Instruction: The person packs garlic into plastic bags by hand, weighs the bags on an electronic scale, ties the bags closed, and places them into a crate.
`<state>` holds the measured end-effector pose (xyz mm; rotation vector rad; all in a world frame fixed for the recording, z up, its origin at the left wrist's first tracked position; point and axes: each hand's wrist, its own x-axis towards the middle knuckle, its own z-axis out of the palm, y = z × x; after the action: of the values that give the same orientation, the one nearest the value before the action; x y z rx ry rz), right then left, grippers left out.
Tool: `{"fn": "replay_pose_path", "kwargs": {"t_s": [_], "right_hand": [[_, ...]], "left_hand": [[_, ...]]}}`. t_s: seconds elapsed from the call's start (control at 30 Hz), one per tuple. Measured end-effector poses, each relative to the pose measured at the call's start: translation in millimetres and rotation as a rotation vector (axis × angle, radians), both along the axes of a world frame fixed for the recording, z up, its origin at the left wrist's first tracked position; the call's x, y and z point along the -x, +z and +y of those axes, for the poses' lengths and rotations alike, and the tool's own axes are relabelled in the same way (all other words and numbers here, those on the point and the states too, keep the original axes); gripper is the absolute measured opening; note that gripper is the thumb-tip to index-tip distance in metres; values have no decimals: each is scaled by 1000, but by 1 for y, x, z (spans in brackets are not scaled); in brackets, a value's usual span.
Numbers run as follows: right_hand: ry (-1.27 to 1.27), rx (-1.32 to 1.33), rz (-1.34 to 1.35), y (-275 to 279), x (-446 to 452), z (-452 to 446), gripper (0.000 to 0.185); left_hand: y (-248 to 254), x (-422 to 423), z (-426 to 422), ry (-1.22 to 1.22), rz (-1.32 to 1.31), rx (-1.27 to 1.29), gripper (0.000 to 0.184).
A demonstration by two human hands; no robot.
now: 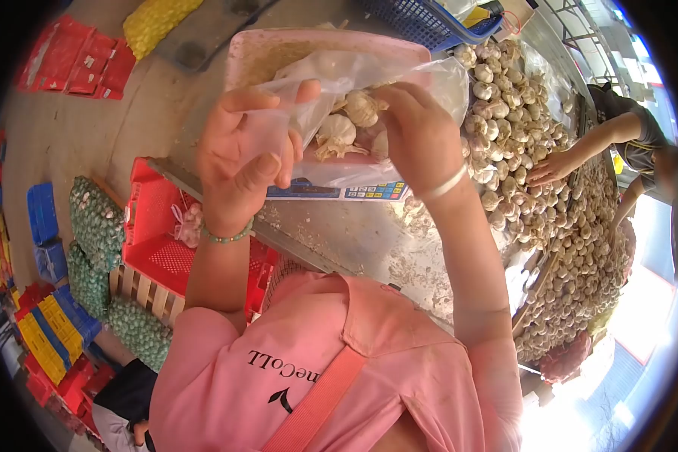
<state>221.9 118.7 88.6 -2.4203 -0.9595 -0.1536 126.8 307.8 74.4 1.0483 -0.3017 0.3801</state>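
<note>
My left hand (pixel 250 151) holds the edge of a clear plastic bag (pixel 331 71), its fingers spread and curled with film stretched across them. The bag's mouth gapes toward me. At the bag's other side, my right hand (pixel 422 139) has its fingertips closed on a garlic bulb (pixel 363 109). Just below it lies another garlic bulb (pixel 337 132), with part of one more beside my right fingers. Behind the bag is a pink tray (pixel 260 49) on a digital scale (pixel 369 190), whose keypad shows under the bag.
A large heap of garlic (pixel 512 143) covers the table on the right, where a co-worker's hand (pixel 554 167) reaches in. A blue basket (pixel 429 22) stands at the back. Left and lower are a red crate (pixel 154 252) and green net sacks (pixel 94 226).
</note>
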Motion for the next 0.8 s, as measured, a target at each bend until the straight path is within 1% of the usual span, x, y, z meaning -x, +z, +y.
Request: {"fn": "replay_pose_path", "kwargs": {"t_s": [0.03, 0.07, 0.13, 0.2, 0.23, 0.27, 0.33, 0.37, 0.47, 0.53, 0.57, 0.6, 0.63, 0.67, 0.7, 0.73, 0.77, 0.8], "right_hand": [[-91, 155, 39, -11, -9, -2, 22], [-122, 272, 92, -22, -19, -9, 23], [-198, 456, 154, -33, -34, -18, 21], [-182, 379, 131, -45, -43, -28, 20], [-152, 333, 110, -50, -43, -32, 19], [-132, 207, 60, -51, -39, -31, 23], [-154, 198, 76, -50, -32, -27, 25], [-134, 219, 10, -53, -30, -26, 27], [-74, 174, -19, -64, -33, -26, 24], [-57, -51, -21, -66, -39, -34, 16], [-89, -181, -27, -48, -29, -35, 12], [-99, -444, 131, -47, -27, -43, 12], [-151, -641, 287, -27, -11, -44, 13], [-203, -732, 312, -10, 6, -48, 15], [-187, -795, 299, -6, 18, -59, 16], [-131, -778, 245, -9, 24, -76, 15], [-131, -867, 335, -13, 35, -87, 13], [-154, -870, 416, -21, 44, -99, 13]], "left_hand": [[2, 0, 0, -1, -5, 20, 43], [4, 1, 2, 7, -7, 16, 43], [7, 2, 5, 2, -9, 28, 40], [6, 1, 6, 30, -13, 41, 37], [6, 2, 6, 57, 31, 19, 36], [5, 4, 7, 83, 78, -3, 36], [4, 5, 6, 80, 86, 16, 36], [5, 4, 4, 108, 94, 3, 36], [10, 5, -6, 192, 122, -23, 35], [12, 7, -7, 233, 167, -85, 36], [16, 8, -7, 245, 170, -85, 36], [22, 10, -7, 230, 261, -25, 35], [25, 12, -6, 211, 355, 36, 33], [26, 12, -6, 221, 361, 39, 33], [26, 10, -5, 260, 421, 0, 35], [25, 9, -4, 298, 481, -39, 38], [24, 11, -1, 306, 484, -35, 38], [22, 12, 0, 270, 416, 8, 37]]}}
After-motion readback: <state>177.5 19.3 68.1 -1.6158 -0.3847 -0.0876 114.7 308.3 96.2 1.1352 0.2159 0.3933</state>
